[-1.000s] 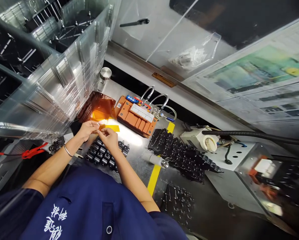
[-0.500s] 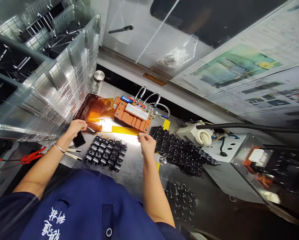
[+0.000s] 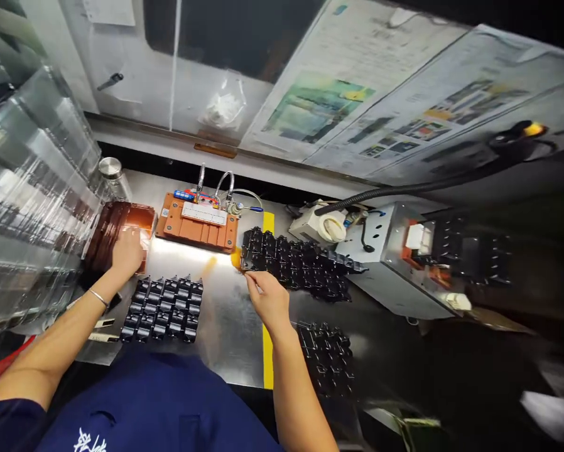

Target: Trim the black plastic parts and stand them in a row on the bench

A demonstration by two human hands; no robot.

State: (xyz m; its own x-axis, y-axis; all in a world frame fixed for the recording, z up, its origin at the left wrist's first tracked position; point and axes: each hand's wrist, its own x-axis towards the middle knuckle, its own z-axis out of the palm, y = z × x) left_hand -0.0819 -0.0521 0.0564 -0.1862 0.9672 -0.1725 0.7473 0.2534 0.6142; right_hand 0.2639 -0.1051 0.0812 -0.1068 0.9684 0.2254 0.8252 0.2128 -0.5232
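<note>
My left hand [image 3: 127, 251] is over a stack of glossy amber film sheets [image 3: 105, 235] at the left, blurred, its fingertips hard to make out. With thumb and forefinger pinched, my right hand [image 3: 270, 302] is at the near left corner of a dark block of black moulded parts [image 3: 291, 263]. A small strip of amber film [image 3: 236, 258] shows at its fingertips. Between the hands, behind a brightly lit patch of table, sits an orange-brown fixture [image 3: 201, 235] with a white ruler plate [image 3: 203, 213] on top. Another group of black parts [image 3: 162, 309] lies in rows nearer me.
Clear plastic trays [image 3: 37, 188] are stacked high at the left, beside a lidded jar [image 3: 115, 176]. Yellow tape [image 3: 267, 358] marks the metal table. More black parts [image 3: 326, 358] lie front right. A metal-cased machine [image 3: 395, 276] with a black hose [image 3: 404, 188] stands at the right.
My view has swung to the right. My left hand has moved in over the amber sheets. The long yellow strip in front of the fixture no longer shows there; my right hand stays pinched.
</note>
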